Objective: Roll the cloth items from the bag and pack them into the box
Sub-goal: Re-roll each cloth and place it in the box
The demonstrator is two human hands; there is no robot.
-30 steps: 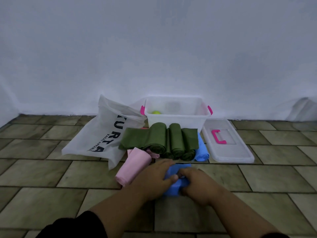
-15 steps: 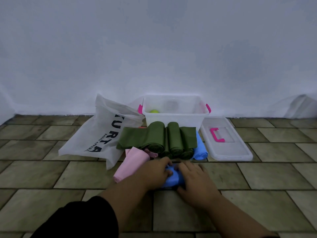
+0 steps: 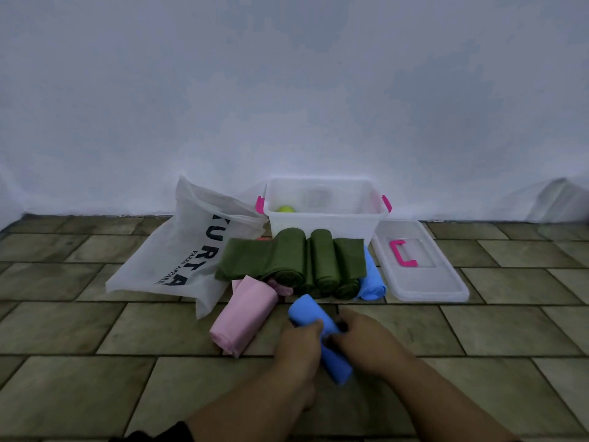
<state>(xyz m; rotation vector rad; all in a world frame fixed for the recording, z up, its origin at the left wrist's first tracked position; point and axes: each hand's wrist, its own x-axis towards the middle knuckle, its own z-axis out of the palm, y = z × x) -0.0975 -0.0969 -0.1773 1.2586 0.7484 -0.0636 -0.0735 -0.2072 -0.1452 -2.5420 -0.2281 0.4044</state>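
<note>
A rolled blue cloth (image 3: 307, 312) lies end-on between my hands on the tiled floor. My left hand (image 3: 301, 349) grips it from the left and my right hand (image 3: 366, 342) grips it from the right. A pink roll (image 3: 243, 315) lies just left of them. Behind sit several dark green rolls (image 3: 296, 260) and another blue roll (image 3: 371, 279). The clear box (image 3: 325, 215) with pink handles stands open by the wall, a yellow-green item (image 3: 285, 209) inside. The white bag (image 3: 178, 250) lies on the left.
The box's clear lid (image 3: 420, 275) with a pink handle lies flat on the floor to the right of the box. A white wall runs behind everything. Olive floor tiles extend left, right and toward me.
The blue cloth was pressed flat under both hands; now it is a finished roll turned lengthwise toward me, raised a little between my hands, which have drawn back.
</note>
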